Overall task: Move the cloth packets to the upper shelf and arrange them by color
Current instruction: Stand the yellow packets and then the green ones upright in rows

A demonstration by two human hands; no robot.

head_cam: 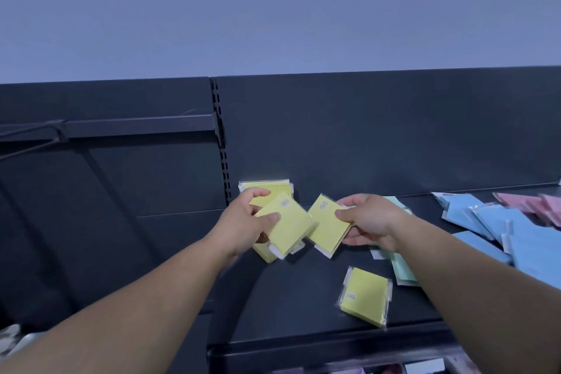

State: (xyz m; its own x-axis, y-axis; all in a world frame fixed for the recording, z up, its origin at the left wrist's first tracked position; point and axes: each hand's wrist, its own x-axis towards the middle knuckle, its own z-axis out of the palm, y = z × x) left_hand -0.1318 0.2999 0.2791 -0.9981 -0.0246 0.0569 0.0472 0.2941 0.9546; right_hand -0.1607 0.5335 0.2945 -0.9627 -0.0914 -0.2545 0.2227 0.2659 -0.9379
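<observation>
Your left hand (253,215) pinches one yellow packet (287,226) over the stack (267,188) at the shelf's (303,307) back-left, your right hand (368,218) grips another (326,225) just beside — the stack lies leftward, nearer your left.

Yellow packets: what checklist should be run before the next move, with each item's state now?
1. Grip of left hand on first yellow packet, thumb on top: ok.
2. Grip of right hand on second yellow packet: ok.
3. Target yellow stack against the back panel present: ok.
4. The loose yellow packet near the shelf front gathered in: not ok.
5. The blue packets squared up: not ok, jumbled.
6. Number of packets under the left hand: cannot tell.
</observation>
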